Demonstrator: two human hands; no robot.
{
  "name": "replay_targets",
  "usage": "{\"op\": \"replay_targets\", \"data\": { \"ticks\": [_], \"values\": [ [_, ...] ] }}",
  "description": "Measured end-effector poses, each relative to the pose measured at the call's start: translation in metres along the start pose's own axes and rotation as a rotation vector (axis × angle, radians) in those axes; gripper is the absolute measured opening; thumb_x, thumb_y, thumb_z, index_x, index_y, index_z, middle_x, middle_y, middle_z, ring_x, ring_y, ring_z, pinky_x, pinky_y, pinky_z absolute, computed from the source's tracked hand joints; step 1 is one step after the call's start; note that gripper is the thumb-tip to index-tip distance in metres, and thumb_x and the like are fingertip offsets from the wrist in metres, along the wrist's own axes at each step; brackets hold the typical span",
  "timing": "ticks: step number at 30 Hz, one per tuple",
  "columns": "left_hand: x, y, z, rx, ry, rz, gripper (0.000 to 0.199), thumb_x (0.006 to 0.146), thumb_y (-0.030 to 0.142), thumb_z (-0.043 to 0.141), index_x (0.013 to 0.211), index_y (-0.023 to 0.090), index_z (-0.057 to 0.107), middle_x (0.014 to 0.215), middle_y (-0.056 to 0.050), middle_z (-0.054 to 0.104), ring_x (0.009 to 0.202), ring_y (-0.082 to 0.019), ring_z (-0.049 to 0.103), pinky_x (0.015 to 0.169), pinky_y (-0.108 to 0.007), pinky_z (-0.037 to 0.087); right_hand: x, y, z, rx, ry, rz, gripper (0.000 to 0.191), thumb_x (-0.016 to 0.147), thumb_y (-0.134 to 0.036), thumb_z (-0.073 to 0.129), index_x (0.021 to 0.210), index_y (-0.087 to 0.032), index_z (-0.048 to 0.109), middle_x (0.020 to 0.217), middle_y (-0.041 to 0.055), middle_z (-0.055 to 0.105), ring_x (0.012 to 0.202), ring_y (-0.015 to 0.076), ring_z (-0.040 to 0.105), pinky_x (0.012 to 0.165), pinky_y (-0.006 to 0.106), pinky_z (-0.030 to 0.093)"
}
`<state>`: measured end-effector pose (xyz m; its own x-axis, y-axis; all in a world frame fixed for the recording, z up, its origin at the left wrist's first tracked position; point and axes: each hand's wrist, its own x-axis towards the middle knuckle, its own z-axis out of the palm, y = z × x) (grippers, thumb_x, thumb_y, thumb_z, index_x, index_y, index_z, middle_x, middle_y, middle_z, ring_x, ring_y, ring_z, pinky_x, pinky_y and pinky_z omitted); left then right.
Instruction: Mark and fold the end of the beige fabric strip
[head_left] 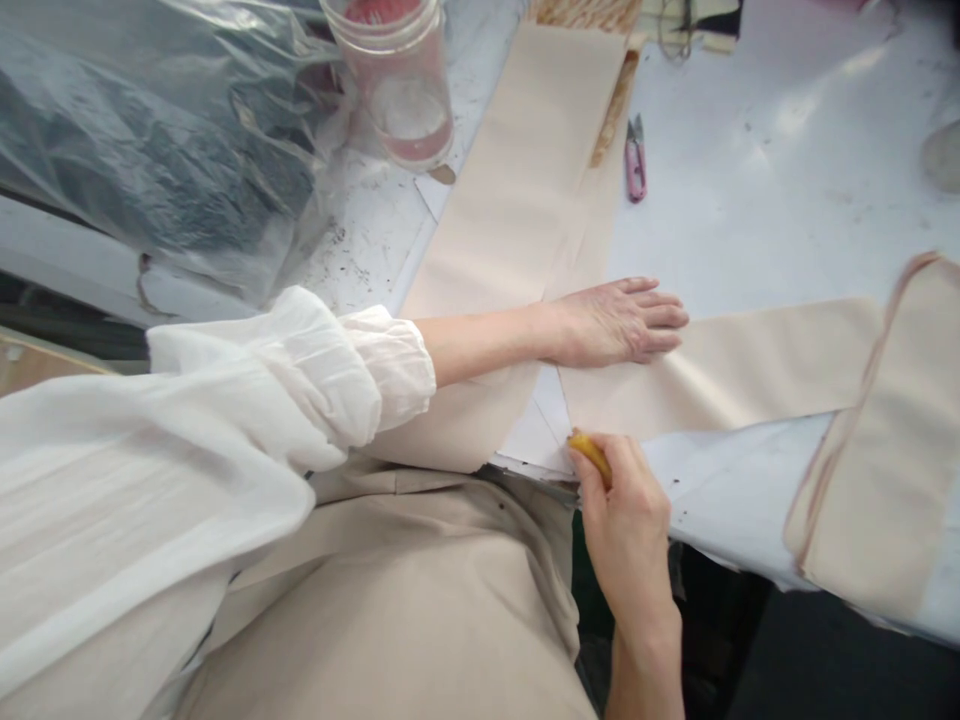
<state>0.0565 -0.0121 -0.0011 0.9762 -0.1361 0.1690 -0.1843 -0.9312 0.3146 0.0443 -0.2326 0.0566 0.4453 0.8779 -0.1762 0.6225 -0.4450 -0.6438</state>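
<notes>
The smudged white bench (pixel 757 220) stretches beyond the beige strip (pixel 780 350), its front edge running just on the strip's near side, with a wide smooth panel (pixel 517 180) left of the strip and a folded stack (pixel 885 460) at its right end. The left hand (pixel 619 322) lies palm-down on the strip's left end, fingers straight and slightly spread; the right hand (pixel 628 520) curls at the strip's near left corner. Pink, metal-bladed snips (pixel 635 168) lie beyond the strip, and the right hand clasps a yellow tool (pixel 590 455) by that corner.
</notes>
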Motion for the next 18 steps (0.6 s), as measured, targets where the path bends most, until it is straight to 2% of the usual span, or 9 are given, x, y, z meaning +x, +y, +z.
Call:
{"op": "replay_targets", "data": {
  "ticks": [2,4,6,8,9,11,14,16,18],
  "values": [
    [-0.001,-0.001,0.003,0.006,0.033,0.016,0.034,0.102,0.031,0.036,0.125,0.022,0.059,0.146,-0.006,0.052,0.141,-0.021,0.042,0.122,-0.045,0.025,-0.024,0.005,-0.011,0.143,-0.141,0.073,0.008,0.099,-0.026,0.054,0.094,-0.022,0.060,0.088,0.0019,0.062,0.079,0.0193,0.059,0.068,0.028,0.046],
    [-0.003,-0.002,0.005,0.006,0.052,0.033,0.033,0.102,0.032,0.036,0.124,0.022,0.059,0.145,-0.007,0.052,0.140,-0.021,0.042,0.121,-0.046,0.025,-0.048,0.015,-0.024,0.261,-0.115,0.166,0.009,0.099,-0.030,0.059,0.096,-0.022,0.062,0.089,0.0021,0.065,0.079,0.0190,0.062,0.068,0.027,0.049],
    [-0.004,-0.003,0.005,-0.003,0.052,0.045,0.033,0.103,0.033,0.036,0.125,0.022,0.058,0.146,-0.008,0.051,0.141,-0.021,0.041,0.121,-0.044,0.023,-0.062,0.029,-0.034,0.255,0.134,0.259,0.015,0.096,-0.034,0.064,0.100,-0.020,0.064,0.094,0.0042,0.067,0.082,0.0207,0.064,0.073,0.030,0.052],
    [-0.005,-0.003,0.004,-0.009,0.052,0.048,0.033,0.104,0.033,0.035,0.125,0.022,0.058,0.146,-0.008,0.051,0.141,-0.021,0.041,0.121,-0.043,0.022,-0.062,0.045,-0.037,0.166,0.418,0.301,0.021,0.093,-0.037,0.070,0.102,-0.019,0.065,0.097,0.0057,0.068,0.085,0.0221,0.065,0.080,0.033,0.052],
    [-0.005,-0.003,0.004,-0.007,0.052,0.048,0.033,0.104,0.033,0.035,0.124,0.022,0.058,0.146,-0.008,0.052,0.141,-0.020,0.041,0.121,-0.043,0.021,-0.057,0.052,-0.037,0.114,0.510,0.285,0.022,0.092,-0.037,0.071,0.102,-0.019,0.065,0.096,0.0057,0.068,0.085,0.0223,0.064,0.082,0.034,0.051],
    [-0.005,-0.003,0.003,-0.002,0.051,0.047,0.033,0.104,0.034,0.035,0.124,0.022,0.058,0.144,-0.008,0.053,0.140,-0.020,0.042,0.121,-0.043,0.021,-0.041,0.063,-0.034,0.028,0.584,0.187,0.021,0.093,-0.038,0.068,0.101,-0.018,0.066,0.096,0.0061,0.066,0.088,0.0228,0.063,0.083,0.036,0.050],
    [-0.005,-0.004,0.004,-0.002,0.045,0.041,0.032,0.104,0.034,0.039,0.125,0.022,0.059,0.143,-0.007,0.054,0.140,-0.021,0.042,0.121,-0.043,0.021,-0.030,0.070,-0.039,-0.056,0.477,0.076,0.021,0.098,-0.039,0.058,0.098,-0.019,0.064,0.096,0.0065,0.064,0.090,0.0237,0.061,0.082,0.036,0.050],
    [-0.005,-0.005,0.005,0.000,0.048,0.044,0.032,0.103,0.035,0.040,0.125,0.022,0.059,0.143,-0.007,0.054,0.140,-0.021,0.042,0.121,-0.043,0.021,-0.043,0.071,-0.055,-0.006,0.262,0.145,0.021,0.097,-0.041,0.058,0.095,-0.021,0.064,0.093,0.0046,0.065,0.085,0.0223,0.061,0.076,0.033,0.050],
    [-0.006,-0.006,0.007,0.012,0.062,0.050,0.033,0.104,0.035,0.038,0.125,0.022,0.059,0.143,-0.007,0.055,0.140,-0.020,0.042,0.120,-0.042,0.021,-0.068,0.073,-0.078,0.166,-0.075,0.257,0.020,0.094,-0.043,0.065,0.092,-0.023,0.065,0.091,0.0026,0.067,0.080,0.0203,0.063,0.071,0.028,0.051]
  ]
}}
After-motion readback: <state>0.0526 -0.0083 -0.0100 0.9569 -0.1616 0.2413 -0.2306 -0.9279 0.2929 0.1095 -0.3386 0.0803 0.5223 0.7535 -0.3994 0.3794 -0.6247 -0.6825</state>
